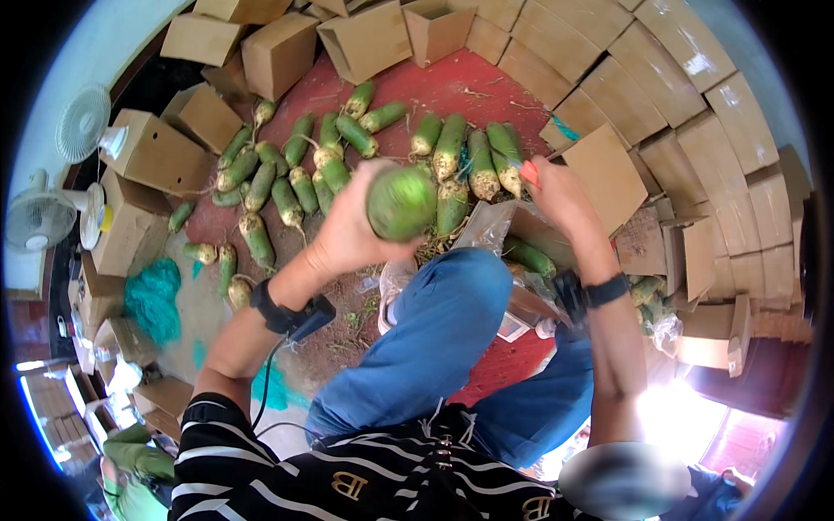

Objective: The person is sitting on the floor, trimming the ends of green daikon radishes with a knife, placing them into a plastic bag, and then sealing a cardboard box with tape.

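My left hand [346, 227] is wrapped round a thick green radish [401, 203], held up end-on above my knees and slightly blurred. My right hand [565, 198] grips a small knife [531, 174] by its red-orange handle. Its thin blade points left and is apart from the held radish. Many green radishes [451, 146] with pale, soil-stained root ends lie on the floor beyond both hands. Below my right hand stands a cardboard box with a clear plastic liner [486, 227], with a green radish [528, 257] inside it.
Stacked cardboard cartons [643, 82] wall the right side, and open boxes [365, 39] line the back. Two fans [82, 122] stand at the left, near a crumpled teal plastic sheet [154, 301]. Trimmings [352, 317] litter the floor beside my knee. Another person's green sleeve [139, 451] shows lower left.
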A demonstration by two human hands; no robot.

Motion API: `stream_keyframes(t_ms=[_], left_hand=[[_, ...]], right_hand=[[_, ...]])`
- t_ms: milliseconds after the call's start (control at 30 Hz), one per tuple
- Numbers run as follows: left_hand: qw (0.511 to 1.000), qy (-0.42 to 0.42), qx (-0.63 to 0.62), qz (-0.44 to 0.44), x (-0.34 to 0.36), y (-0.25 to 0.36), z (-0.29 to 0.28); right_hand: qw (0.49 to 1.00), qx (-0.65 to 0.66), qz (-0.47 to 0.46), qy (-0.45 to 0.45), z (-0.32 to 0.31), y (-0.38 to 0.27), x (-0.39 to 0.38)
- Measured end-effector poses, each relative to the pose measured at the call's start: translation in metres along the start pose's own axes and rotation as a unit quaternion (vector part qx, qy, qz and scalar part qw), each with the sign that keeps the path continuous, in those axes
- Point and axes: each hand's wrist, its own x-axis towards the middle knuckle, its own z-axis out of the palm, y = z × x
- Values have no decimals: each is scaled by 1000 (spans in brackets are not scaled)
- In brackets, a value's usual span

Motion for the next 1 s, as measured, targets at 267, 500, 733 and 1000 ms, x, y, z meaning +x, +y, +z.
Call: stream_keyframes(t_ms=[267,500,733,1000], left_hand=[[956,264,-81,-97,27,-24,-38],[943,250,-195,98,90,62,24],[958,-105,-28,264,94,99,198],[882,-399,83,236,87,31,311]], right_hand=[[981,84,158,73,19,85,-82],[932,94,343,61,76,163,-158],[905,224,358,47,134,183,-174],[754,576,312,54,147,193,-174]])
